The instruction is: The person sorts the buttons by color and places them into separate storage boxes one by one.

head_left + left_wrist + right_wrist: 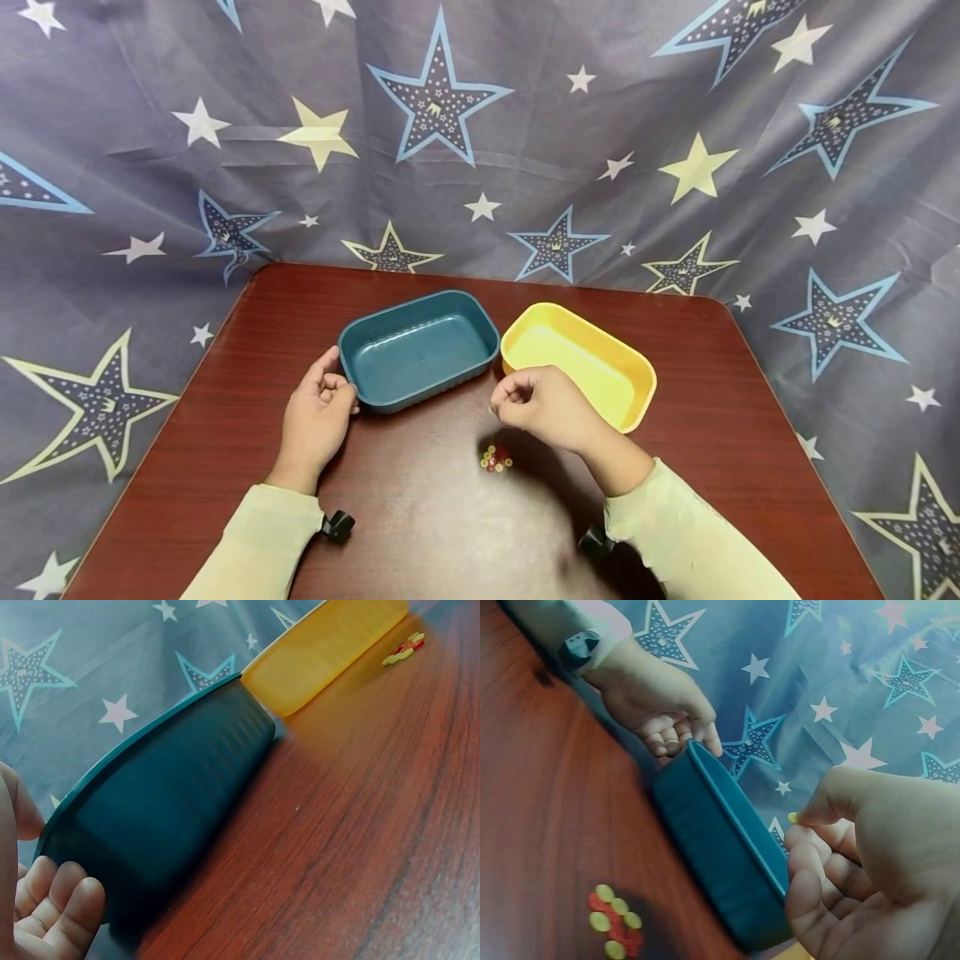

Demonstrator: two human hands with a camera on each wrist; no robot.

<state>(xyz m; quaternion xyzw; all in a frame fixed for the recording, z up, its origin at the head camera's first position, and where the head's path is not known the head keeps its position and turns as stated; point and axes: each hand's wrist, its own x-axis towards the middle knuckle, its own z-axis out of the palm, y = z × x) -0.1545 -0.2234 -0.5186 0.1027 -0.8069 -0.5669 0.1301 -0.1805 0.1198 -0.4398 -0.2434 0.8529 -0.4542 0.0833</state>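
Note:
My left hand (315,417) grips the near left corner of a teal plastic tray (416,400), thumb and fingers against its wall and rim. My right hand (551,408) is raised over the near left edge of a yellow tray (641,379). Between its thumb and fingertip it pinches a small yellow disc (793,817), seen best in the right wrist view. Below that hand, a small cluster of red and yellow discs (496,459) lies on the table. The teal tray shows a bare floor in the head view.
Both trays stand side by side on a dark red wood-grain table (420,517), their near ends close together. A star-patterned cloth (540,150) hangs behind the table's far edge. Each wrist carries a small black camera (339,527).

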